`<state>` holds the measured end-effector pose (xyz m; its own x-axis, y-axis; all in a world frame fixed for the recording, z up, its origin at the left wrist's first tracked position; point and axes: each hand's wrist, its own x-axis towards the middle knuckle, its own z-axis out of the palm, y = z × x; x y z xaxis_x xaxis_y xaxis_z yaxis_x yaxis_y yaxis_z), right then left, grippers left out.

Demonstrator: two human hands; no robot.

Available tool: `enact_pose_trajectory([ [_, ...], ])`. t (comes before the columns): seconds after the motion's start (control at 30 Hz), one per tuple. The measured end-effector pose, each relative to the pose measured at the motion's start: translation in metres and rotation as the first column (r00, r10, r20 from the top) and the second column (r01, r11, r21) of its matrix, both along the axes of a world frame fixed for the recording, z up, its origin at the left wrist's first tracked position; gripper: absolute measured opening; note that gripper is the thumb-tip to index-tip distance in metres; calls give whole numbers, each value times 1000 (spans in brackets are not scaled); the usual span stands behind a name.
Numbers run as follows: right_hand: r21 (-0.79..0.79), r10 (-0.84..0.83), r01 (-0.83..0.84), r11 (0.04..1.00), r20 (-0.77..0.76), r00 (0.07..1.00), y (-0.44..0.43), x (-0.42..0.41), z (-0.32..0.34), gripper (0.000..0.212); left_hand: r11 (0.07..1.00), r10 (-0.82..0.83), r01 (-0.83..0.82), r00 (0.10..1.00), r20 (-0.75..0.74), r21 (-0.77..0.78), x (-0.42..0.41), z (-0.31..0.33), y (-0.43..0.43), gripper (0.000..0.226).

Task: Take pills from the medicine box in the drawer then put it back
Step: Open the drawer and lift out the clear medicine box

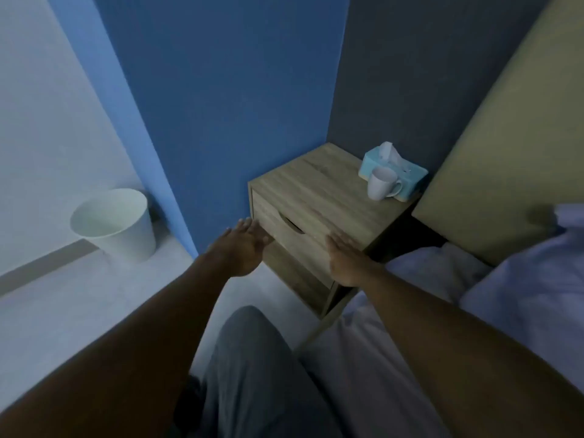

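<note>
A wooden bedside cabinet (322, 188) stands in the corner against the blue wall. Its top drawer (284, 230) is closed, with a curved cut-out handle in the front. The medicine box is hidden from view. My left hand (243, 245) is open, fingers spread, at the drawer front's left edge. My right hand (344, 259) is open and flat, at the drawer front's right side. Neither hand holds anything.
A white mug (380, 183) and a light blue tissue box (395, 167) sit on the cabinet top at the back right. A white waste bin (115, 222) stands on the floor to the left. The bed with white bedding (442, 279) and beige headboard (512, 153) lies to the right.
</note>
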<state>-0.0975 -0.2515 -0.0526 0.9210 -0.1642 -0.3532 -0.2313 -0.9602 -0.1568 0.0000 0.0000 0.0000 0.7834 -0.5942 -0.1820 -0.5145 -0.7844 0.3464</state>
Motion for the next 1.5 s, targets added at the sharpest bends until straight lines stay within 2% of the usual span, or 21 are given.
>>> enact_pose_trajectory([
  [0.17,6,-3,4,1000,-75,997,-9,10,-30,83,1000,-3,5,993,-119,11,17,-41,-10,66],
  [0.37,-71,-1,1,998,2,1000,-33,58,-63,77,998,15,-31,965,-262,-57,60,-97,-42,68],
  [0.47,-99,-13,23,995,102,995,-46,76,-85,73,992,35,-76,933,-357,-103,81,-124,-60,68],
  [0.57,-99,4,12,995,160,987,-53,78,-108,71,975,49,-137,901,-430,-177,98,-150,-77,67],
  [0.73,-203,24,42,978,310,951,-55,75,-133,69,929,95,-268,838,-538,-254,119,-190,-105,72],
  [0.9,-222,29,65,973,394,919,-61,77,-148,63,809,205,-495,742,-638,-316,130,-224,-145,80],
  [1.17,-240,26,77,968,399,916,-59,78,-145,64,619,143,-611,705,-694,-494,133,-227,-185,83],
  [1.3,-256,26,83,963,394,919,-58,77,-145,63,618,121,-597,714,-689,-511,130,-228,-185,91],
  [1.5,-244,10,93,965,390,921,-58,77,-147,62,592,142,-597,738,-660,-541,122,-231,-164,87],
])
